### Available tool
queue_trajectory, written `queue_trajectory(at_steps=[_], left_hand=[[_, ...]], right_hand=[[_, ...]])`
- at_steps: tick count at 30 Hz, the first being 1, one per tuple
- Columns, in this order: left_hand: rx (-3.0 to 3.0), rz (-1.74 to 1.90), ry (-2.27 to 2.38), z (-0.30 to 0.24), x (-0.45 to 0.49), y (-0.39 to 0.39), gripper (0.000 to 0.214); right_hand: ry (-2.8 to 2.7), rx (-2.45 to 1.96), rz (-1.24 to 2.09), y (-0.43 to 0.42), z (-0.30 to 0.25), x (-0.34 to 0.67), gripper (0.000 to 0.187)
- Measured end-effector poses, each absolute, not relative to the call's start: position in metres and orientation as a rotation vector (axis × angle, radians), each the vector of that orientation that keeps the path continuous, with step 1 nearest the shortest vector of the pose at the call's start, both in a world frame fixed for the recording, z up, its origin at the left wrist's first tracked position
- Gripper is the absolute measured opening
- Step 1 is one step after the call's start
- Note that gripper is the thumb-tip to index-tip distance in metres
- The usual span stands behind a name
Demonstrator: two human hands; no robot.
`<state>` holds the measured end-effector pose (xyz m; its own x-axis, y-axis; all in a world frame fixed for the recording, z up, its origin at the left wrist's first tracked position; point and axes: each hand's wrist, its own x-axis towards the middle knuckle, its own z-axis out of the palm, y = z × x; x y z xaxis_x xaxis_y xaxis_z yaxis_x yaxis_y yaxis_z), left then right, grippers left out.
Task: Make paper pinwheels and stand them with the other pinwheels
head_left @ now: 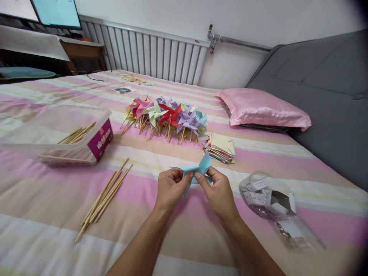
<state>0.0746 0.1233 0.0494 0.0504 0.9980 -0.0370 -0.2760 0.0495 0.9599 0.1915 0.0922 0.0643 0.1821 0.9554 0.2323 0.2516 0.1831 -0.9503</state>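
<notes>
My left hand (169,188) and my right hand (218,191) meet over the striped bed sheet (43,207), both pinching a light blue paper pinwheel piece (202,166) folded between their fingertips. Beyond them lies a row of finished paper pinwheels (168,115) in pink, green, red, purple and blue, on wooden sticks. A stack of coloured paper squares (221,147) sits just past my right hand. A bundle of loose wooden sticks (105,197) lies left of my left hand.
A clear plastic box (57,134) holding more sticks stands at the left. A clear plastic bag (273,203) with small metal parts lies at the right. A pink pillow (261,109), grey headboard (324,84), radiator (149,53) and monitors (56,13) are behind.
</notes>
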Motion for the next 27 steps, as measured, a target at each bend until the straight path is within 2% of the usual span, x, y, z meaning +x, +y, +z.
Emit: queue_trajectory(at_steps=[27], left_hand=[[1.060,1.220,0.951,0.0515,0.0730,0.1234,0.023]], right_hand=[[-1.190,-1.229,0.965,0.0970,0.0619,0.1933,0.022]])
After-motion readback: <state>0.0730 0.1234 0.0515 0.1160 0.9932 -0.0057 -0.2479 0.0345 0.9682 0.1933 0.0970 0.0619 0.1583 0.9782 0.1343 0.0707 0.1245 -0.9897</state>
